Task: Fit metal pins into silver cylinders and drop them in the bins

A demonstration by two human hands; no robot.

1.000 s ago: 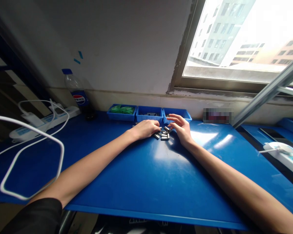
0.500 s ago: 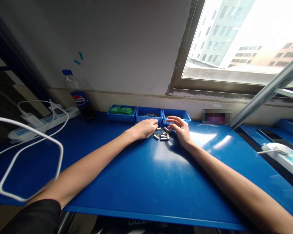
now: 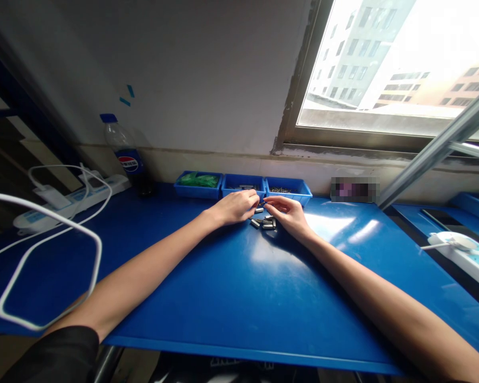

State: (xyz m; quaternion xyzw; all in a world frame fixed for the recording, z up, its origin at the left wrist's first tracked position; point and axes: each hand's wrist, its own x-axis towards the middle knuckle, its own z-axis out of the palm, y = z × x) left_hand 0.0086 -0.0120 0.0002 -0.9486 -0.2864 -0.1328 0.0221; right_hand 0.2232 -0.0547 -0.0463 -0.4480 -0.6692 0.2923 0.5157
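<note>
My left hand [image 3: 238,206] is closed, its fingertips pinched together over the far middle of the blue table [image 3: 207,298]. Just to its right, my right hand [image 3: 289,214] is also closed, thumb and index finger meeting close to the left fingertips. A tiny dark piece [image 3: 262,203] shows between the two hands; it is too small to name. Below the fingers lie several short silvery metal pieces [image 3: 269,224] in a loose pile. Behind the hands stand a blue bin with similar metal pieces [image 3: 245,187] and a blue bin with thin small metal parts [image 3: 281,190].
A third blue bin [image 3: 179,190] holds green plastic material. On the left are a cola bottle [image 3: 128,159], a white power strip [image 3: 27,219] and a looped white cable [image 3: 99,250]. A metal pole [image 3: 431,151] and another power strip [image 3: 469,260] are on the right.
My right hand has moved left, its spread fingers closing to a pinch beside my left fingertips. One metal piece near the right fingers no longer shows in the pile.
</note>
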